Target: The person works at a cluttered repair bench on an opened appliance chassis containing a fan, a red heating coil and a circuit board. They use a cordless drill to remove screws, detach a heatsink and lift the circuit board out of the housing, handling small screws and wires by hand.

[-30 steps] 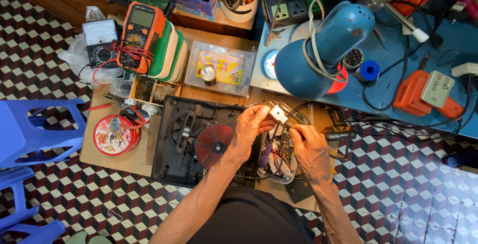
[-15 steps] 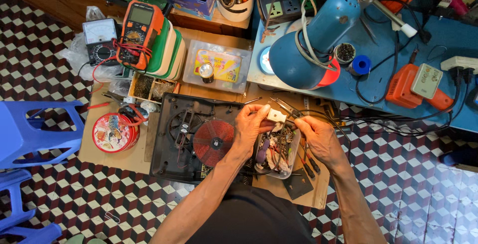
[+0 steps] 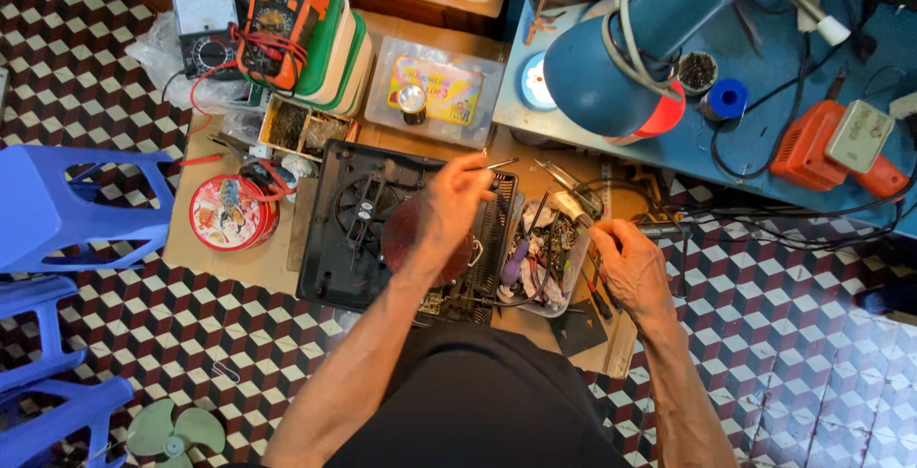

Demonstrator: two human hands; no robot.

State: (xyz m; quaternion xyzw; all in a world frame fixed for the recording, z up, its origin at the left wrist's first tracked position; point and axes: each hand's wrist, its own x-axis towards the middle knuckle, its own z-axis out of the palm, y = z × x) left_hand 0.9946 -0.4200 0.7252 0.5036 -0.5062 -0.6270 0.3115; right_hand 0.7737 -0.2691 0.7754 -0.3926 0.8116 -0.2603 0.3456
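Observation:
My left hand (image 3: 452,208) hovers over a black plastic housing with a fan grille (image 3: 355,224) and a red disc (image 3: 399,237). It pinches a thin metal tool (image 3: 499,163) whose tip points up and to the right. My right hand (image 3: 626,265) is at the right edge of a clear tray of small tools and parts (image 3: 544,267). Its fingertips close on a small pale part (image 3: 573,207). The two hands are apart, with the tray between them.
The housing and tray rest on a low wooden board (image 3: 239,267) on a chequered floor. On the board are a round red tin (image 3: 232,212), an orange multimeter (image 3: 285,11) and a clear parts box (image 3: 435,91). A blue desk lamp (image 3: 621,57) and an orange tool (image 3: 836,148) sit at the right, blue stools (image 3: 67,210) at the left.
Both hands were together on the small pale part above the tray. Now my left hand has lifted away to the left with a thin tool, and my right hand stays by the tray.

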